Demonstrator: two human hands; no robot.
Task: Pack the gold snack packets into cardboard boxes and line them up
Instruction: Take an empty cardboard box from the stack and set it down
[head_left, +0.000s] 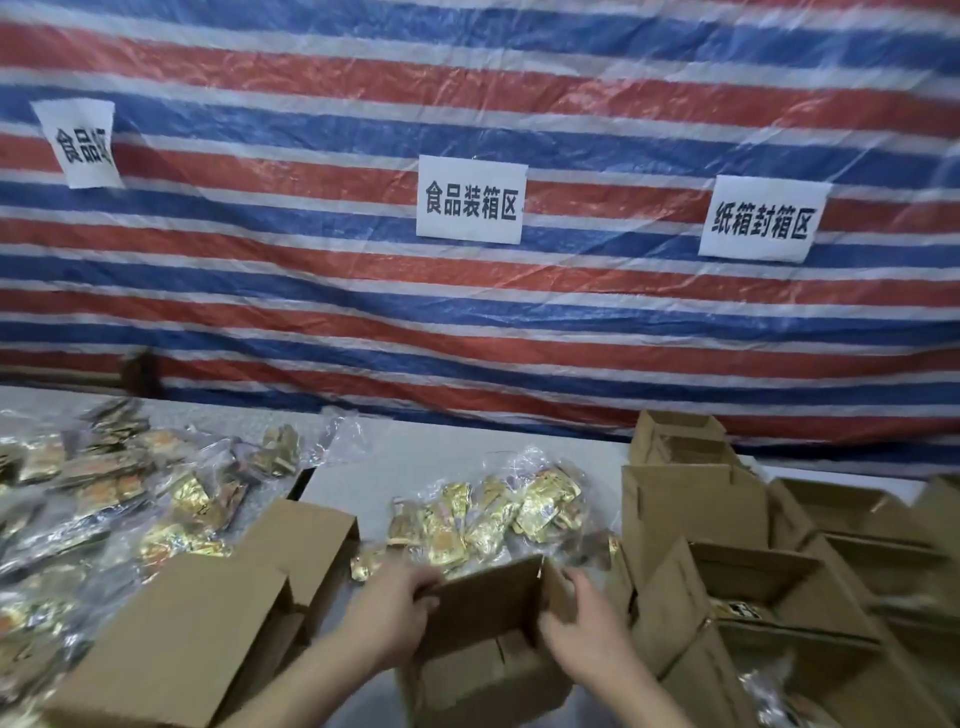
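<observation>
Where the far side of the scene is closed off, we see a striped tarpaulin (467, 322) in red, blue and white, bearing three white paper signs (471, 199) with printed characters. Below it runs a pale table (415, 457), on which all the work lies. At the right we note a group of open cardboard boxes (779, 545) standing close together, one near box showing gold packets inside. At the near left lies a larger flat box (208, 623) with its flaps spread, and beyond it, along the left edge, a heap of clear bags of gold packets (104, 493). Between these, at the near centre, stands the open box (488, 639) now being handled, its flaps upright and its inside showing only bare cardboard. Just beyond this box rests a clear bag of gold snack packets (498, 509), with one loose packet (366, 564) beside the left hand. We see the left hand (387, 608) gripping the left end of the far flap, fingers curled over its edge. The right hand (576, 618) holds the right flap, thumb and fingers closed on the cardboard.
</observation>
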